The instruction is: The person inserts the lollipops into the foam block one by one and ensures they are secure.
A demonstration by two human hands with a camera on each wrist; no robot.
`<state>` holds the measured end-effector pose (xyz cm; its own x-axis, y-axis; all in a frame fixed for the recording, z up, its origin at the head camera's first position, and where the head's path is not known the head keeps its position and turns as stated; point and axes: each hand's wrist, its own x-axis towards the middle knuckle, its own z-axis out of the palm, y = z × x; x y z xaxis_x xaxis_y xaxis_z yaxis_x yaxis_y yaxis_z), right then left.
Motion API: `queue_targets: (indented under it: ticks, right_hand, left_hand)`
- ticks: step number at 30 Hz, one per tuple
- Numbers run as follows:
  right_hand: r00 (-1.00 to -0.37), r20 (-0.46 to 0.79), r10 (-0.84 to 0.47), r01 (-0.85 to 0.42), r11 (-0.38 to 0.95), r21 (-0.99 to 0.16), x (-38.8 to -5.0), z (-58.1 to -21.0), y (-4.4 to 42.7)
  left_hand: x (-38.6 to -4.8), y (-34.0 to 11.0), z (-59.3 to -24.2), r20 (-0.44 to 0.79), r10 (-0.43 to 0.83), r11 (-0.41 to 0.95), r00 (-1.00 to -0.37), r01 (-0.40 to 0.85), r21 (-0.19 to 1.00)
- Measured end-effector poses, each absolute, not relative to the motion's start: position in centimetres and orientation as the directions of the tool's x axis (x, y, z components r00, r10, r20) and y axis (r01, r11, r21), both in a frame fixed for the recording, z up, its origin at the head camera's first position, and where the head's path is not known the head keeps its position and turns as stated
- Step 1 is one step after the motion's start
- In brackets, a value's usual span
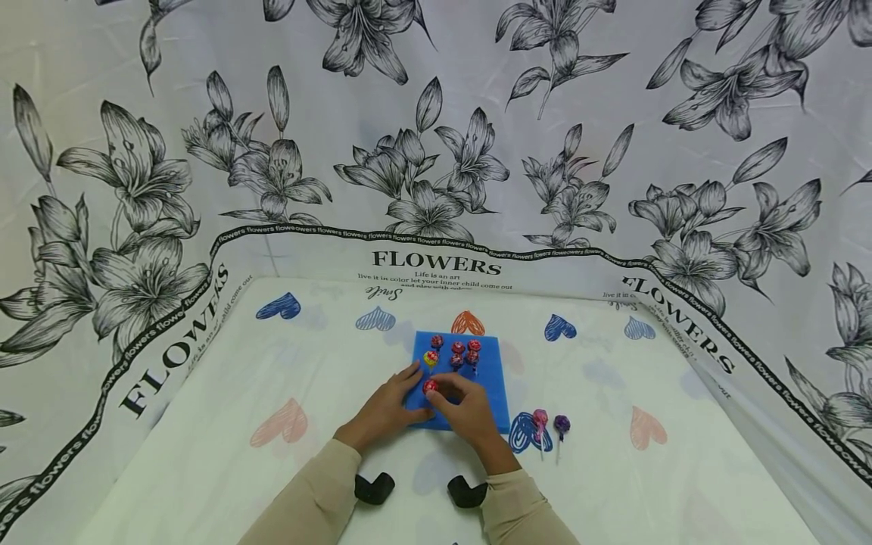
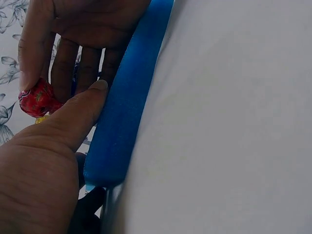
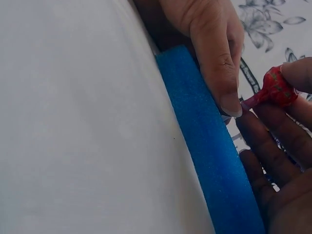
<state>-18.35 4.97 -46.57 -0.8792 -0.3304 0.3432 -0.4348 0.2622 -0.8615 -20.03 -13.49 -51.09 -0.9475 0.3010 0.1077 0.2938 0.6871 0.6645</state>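
A red-wrapped lollipop (image 1: 430, 387) is pinched by the right hand (image 1: 470, 409) above the front left part of a blue foam block (image 1: 490, 393). Its stick points down to the foam; whether the tip is inside cannot be seen. The left hand (image 1: 384, 409) holds the block at its front left corner, thumb along the front and fingers along the left side. In the right wrist view, the left thumb (image 3: 219, 73) lies close by the lollipop's stick. Several lollipops stand upright in the block behind, among them a yellow-and-red one (image 1: 431, 357) and dark red ones (image 1: 457, 359).
To the right of the block, a pink lollipop (image 1: 540, 418) and a purple lollipop (image 1: 562, 425) lie on the white heart-print cloth (image 1: 599, 484). Behind the table hangs a flower-print curtain (image 1: 436, 189). Black wrist mounts (image 1: 375, 489) sit by both sleeves.
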Motion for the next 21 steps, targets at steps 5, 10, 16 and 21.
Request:
queue_targets:
  ticks: [5,10,16,21]
  right_hand:
    - [-0.878,0.328,-0.349,-0.424,0.246,-0.872,-18.2,-46.3,5.0]
    - [-0.845,0.401,-0.354,-0.476,0.157,-0.865,-18.6,-45.5,5.4]
    - [-0.812,0.491,-0.315,-0.553,0.147,-0.82,-18.7,-42.6,6.4]
    - [-0.753,0.587,-0.297,-0.645,0.158,-0.747,-18.6,-39.8,7.7]
  left_hand:
    - [-19.9,-13.5,-51.2,0.114,0.307,0.675,-0.945,0.3,0.674]
    - [-19.8,-13.5,-51.3,0.113,0.31,0.673,-0.944,0.302,0.675]
    - [-19.9,-13.4,-51.1,0.095,0.297,0.681,-0.95,0.28,0.677]
    - [-19.9,-13.4,-50.7,0.051,0.283,0.679,-0.958,0.237,0.695]
